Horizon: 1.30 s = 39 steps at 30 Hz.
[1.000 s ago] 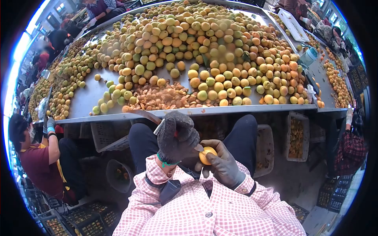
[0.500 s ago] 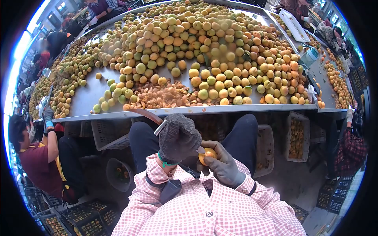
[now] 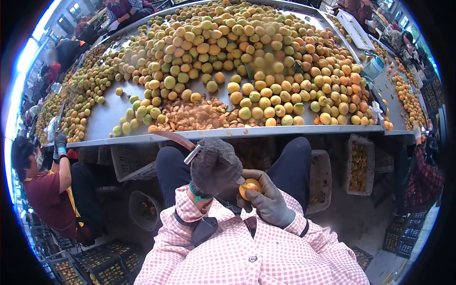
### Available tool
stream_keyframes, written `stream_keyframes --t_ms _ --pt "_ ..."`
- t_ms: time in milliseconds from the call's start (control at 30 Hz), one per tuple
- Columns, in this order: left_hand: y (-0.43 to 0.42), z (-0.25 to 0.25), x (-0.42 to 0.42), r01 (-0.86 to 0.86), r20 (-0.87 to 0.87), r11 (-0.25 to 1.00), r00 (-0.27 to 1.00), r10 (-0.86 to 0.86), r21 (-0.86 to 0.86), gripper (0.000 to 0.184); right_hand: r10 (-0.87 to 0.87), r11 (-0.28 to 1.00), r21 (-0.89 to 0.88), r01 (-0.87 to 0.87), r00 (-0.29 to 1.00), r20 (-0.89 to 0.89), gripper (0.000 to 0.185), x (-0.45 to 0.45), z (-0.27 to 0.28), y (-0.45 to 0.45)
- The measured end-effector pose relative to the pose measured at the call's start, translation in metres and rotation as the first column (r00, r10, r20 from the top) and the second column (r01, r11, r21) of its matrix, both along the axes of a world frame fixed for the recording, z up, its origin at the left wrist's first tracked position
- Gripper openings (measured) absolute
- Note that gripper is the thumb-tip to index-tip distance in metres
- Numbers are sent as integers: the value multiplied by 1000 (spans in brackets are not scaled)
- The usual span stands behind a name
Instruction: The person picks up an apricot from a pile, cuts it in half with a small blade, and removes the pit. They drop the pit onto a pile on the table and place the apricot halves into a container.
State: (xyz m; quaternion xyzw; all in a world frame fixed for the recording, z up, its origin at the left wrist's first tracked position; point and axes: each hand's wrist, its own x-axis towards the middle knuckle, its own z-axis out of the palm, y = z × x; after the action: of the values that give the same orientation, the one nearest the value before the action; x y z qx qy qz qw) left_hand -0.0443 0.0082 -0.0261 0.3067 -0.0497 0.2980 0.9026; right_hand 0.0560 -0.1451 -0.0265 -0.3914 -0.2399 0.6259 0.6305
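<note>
My left hand (image 3: pixel 216 166), in a dark grey knit glove, is closed around a tool. The tool's reddish-brown curved part (image 3: pixel 175 138) and a silver metal piece stick out to the upper left. A small pale tip (image 3: pixel 241 181) shows at this hand's right side, against the fruit; I cannot tell if it is a blade. My right hand (image 3: pixel 273 202), in a grey coated glove, pinches a yellow-orange apricot (image 3: pixel 250 188), whose surface looks cut. Both hands meet above my lap, just before the table edge.
A metal table (image 3: pixel 102 121) carries a large heap of apricots (image 3: pixel 213 40) and a pile of orange-brown apricot pieces (image 3: pixel 197 115). Below stand crates (image 3: pixel 359 164) and a bucket (image 3: pixel 144 211). A co-worker (image 3: pixel 50 194) sits at left; others work around the tables.
The apricot has turned slightly in my right hand, and a lighter patch shows on it. My left hand has shifted only a little. The co-workers' hands at both sides have moved.
</note>
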Motion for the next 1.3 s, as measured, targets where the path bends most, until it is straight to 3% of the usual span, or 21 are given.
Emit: stream_keyframes --t_ms 67,200,267,367,400,433,467,500,567,667,733,800,867,933,967,1033,1067,1133,1167,1233,1300 --pt "-2 -5 3 38 -3 998 999 -38 -44 27 2 1000 11 -2 1000 -4 47 -1 0 0" --pt "-6 -5 10 95 36 993 995 -93 -69 26 -47 996 -86 32 984 -174 41 -2 1 1" --pt "-9 -9 9 106 9 969 994 -106 -223 27 -53 991 -130 30 983 -178 38 -1 5 2" --pt "-10 -15 10 96 -9 951 995 -103 -293 28 -38 983 -184 17 993 -111 34 -3 3 -1" --pt "-12 -12 11 98 -8 951 994 -105 -294 28 -47 990 -124 62 992 120 32 -6 -7 0" --pt "-14 -7 11 32 -171 980 983 -67 -197 31 -67 994 -56 92 937 344 31 -8 -10 1" --pt "-16 -1 12 -20 -325 996 946 -9 -86 36 -69 994 -54 93 936 345 31 -6 -8 0" --pt "-16 7 15 -20 -325 996 946 -9 -85 36 -59 994 -68 82 956 287 30 -3 -3 1" --pt "-16 22 22 -189 -246 966 942 230 177 48 -49 994 -82 69 973 226 29 -2 0 2" --pt "-11 28 17 -74 -199 996 977 81 40 53 -62 998 6 62 978 198 30 -1 2 4" --pt "-16 28 16 -121 -182 987 973 139 107 46 -41 999 -20 46 980 193 30 -2 1 4" --pt "-21 25 14 -170 -309 984 934 177 51 39 -66 998 -9 69 972 224 30 -5 3 4" --pt "-22 25 17 -179 -265 984 949 172 0 32 -92 996 5 94 962 257 29 -10 3 8" --pt "-21 14 18 -199 -180 966 969 169 -165 30 -363 923 302 237 795 486 26 -16 -3 14" --pt "-21 13 18 -199 -180 966 969 169 -165 30 -363 923 302 237 795 486 26 -10 -9 18" --pt "-18 11 18 -199 -192 951 969 155 -237 28 -195 943 318 -96 613 765 25 8 -17 29" --pt "-18 9 18 -200 -193 951 969 155 -237 28 -195 943 317 -96 615 764 25 6 -16 28" --pt "-17 4 20 -213 -225 926 963 145 -313 28 -368 918 395 38 457 810 26 2 -8 26" --pt "-17 3 21 -214 -225 925 963 146 -315 28 -366 919 394 36 458 810 26 2 -12 25" --pt "-16 2 22 -178 -212 893 973 95 -413 27 -441 888 460 -16 259 860 32 4 -28 22" --pt "-17 -5 24 -152 -205 874 977 61 -462 27 -440 888 459 -11 266 858 36 6 -38 17"
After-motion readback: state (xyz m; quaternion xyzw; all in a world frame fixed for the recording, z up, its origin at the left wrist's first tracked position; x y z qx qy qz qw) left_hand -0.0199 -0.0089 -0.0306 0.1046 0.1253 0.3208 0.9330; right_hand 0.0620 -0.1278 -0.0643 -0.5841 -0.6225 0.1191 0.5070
